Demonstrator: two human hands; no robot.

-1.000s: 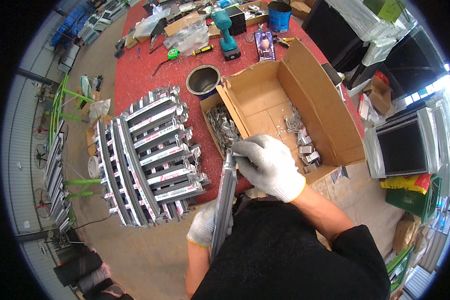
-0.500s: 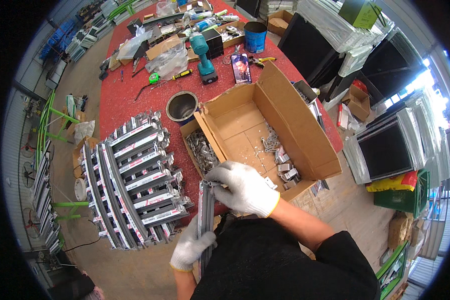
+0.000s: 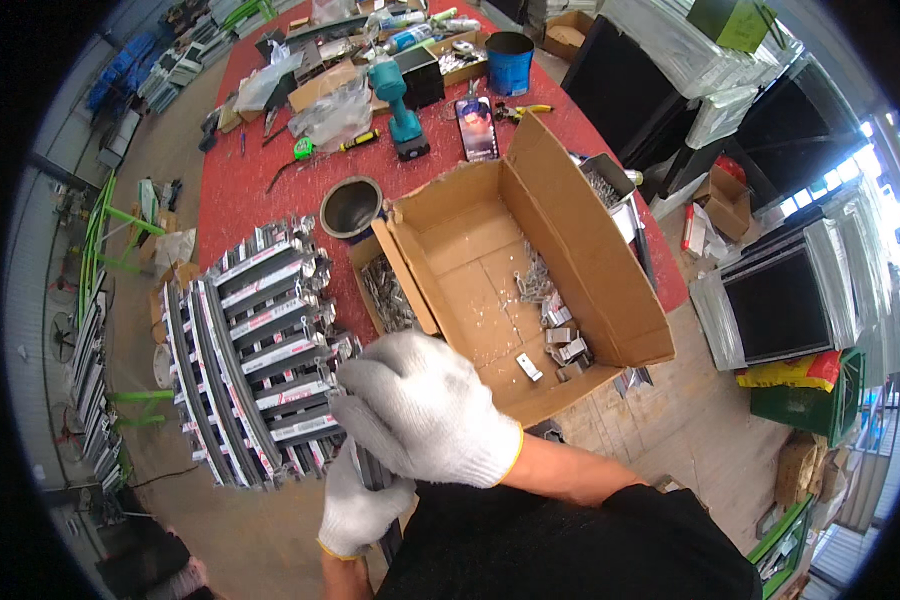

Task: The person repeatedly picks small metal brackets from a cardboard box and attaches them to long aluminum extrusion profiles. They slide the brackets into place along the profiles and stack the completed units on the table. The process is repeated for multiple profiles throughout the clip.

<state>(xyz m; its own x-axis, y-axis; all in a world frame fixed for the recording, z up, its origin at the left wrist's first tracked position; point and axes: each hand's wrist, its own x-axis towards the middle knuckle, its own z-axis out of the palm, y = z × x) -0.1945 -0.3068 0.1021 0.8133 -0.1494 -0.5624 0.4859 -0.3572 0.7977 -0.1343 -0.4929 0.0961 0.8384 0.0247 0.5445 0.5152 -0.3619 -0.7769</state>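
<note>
My left hand (image 3: 358, 512), in a white knitted glove, is wrapped round a dark grey metal profile (image 3: 372, 470) held upright in front of my body. Over the profile's top end my right hand (image 3: 425, 405), gloved too, is closed with its fingers bent. It hides that end and whatever lies between the fingertips. Just left of my hands is a crisscross stack of similar grey profiles (image 3: 232, 365) with white and red labels. Beyond the right hand stands an open cardboard box (image 3: 600, 260) with metal brackets (image 3: 528, 367) inside. A narrower carton of small metal clips (image 3: 390, 295) adjoins it.
On the red table (image 3: 260, 200) are a dark metal pot (image 3: 351, 207), a teal cordless drill (image 3: 400, 108), a lit phone (image 3: 477, 128), a blue can (image 3: 510, 65) and a green tape measure (image 3: 303, 148). Wrapped panels (image 3: 780, 310) lean at the right.
My right hand has moved left and turned over the profile's top end, covering the small metal piece seen there before. My left hand and the profile have shifted slightly left.
</note>
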